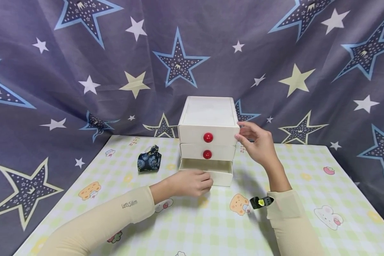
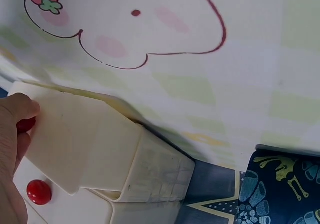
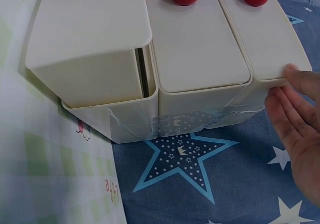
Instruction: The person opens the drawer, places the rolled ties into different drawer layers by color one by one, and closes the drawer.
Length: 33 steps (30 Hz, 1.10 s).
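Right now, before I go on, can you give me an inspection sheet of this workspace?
Surface: table under a checked cartoon-print cloth.
Job's things: white three-drawer cabinet; bottom drawer pulled partly out, the upper two closed, red knobs showing.
Clutter: dark patterned pouch left of the cabinet.
Hands: left hand grips the bottom drawer's front; right hand touches the cabinet's upper right corner with straight fingers.
Cables: nothing seen.
Surroundings: star-print backdrop.

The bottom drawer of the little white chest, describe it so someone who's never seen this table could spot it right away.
On the checked table mat, in front of the starry cloth, stands a white three-drawer chest. Its bottom drawer is the lowest tier, where the left hand grips the front. Unlike the two closed drawers above, it sticks out, and its red knob is hidden.
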Available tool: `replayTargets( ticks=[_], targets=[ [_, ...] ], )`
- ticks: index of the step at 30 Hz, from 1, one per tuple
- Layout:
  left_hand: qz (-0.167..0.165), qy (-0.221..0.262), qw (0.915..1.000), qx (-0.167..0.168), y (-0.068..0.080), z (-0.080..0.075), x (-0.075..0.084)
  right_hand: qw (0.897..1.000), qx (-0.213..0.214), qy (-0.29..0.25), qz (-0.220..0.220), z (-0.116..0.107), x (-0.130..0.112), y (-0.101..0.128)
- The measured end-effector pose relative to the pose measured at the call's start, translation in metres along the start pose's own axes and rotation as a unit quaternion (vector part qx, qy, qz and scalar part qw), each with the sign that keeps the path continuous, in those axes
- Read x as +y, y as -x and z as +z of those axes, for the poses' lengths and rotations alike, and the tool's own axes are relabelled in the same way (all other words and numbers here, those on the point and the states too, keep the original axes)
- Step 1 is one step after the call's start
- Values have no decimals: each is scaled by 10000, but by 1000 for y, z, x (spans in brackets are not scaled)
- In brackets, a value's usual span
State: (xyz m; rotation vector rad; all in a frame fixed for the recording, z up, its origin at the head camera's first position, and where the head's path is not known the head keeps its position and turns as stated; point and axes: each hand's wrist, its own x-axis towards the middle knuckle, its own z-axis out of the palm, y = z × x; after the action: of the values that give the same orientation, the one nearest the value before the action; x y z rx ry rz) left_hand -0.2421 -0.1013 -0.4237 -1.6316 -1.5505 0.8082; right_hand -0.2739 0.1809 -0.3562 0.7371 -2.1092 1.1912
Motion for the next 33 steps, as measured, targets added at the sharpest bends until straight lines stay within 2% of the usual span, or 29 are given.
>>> replayTargets(
  ticks=[8, 18, 22, 24, 26, 29, 31, 33],
  targets=[
    [-55, 101, 9999, 129, 2, -3, 4, 10000, -7, -23, 31, 0, -1, -1],
    [100, -43, 9993, 365, 1, -6, 7, 10000, -23, 9, 54, 0, -1, 0],
    [95, 14, 9995, 310, 2, -7, 9, 10000, -33, 10, 66, -1, -1, 0],
    [106, 17, 9995, 294, 1, -16, 5, 10000, -34, 17, 65, -1, -1, 0],
    [138, 16, 9994, 307, 0, -18, 4, 10000, -39, 17, 60, -1, -1, 0],
    [181, -36, 9991, 370, -1, -18, 3, 10000, -47, 28, 66, -2, -1, 0],
    [159, 17, 9993, 347, 0, -10, 8, 10000, -52, 29, 74, -1, 0, 0],
    [139, 38, 9994, 312, 0, -10, 9, 10000, -51, 33, 72, -1, 0, 1]
  ],
)
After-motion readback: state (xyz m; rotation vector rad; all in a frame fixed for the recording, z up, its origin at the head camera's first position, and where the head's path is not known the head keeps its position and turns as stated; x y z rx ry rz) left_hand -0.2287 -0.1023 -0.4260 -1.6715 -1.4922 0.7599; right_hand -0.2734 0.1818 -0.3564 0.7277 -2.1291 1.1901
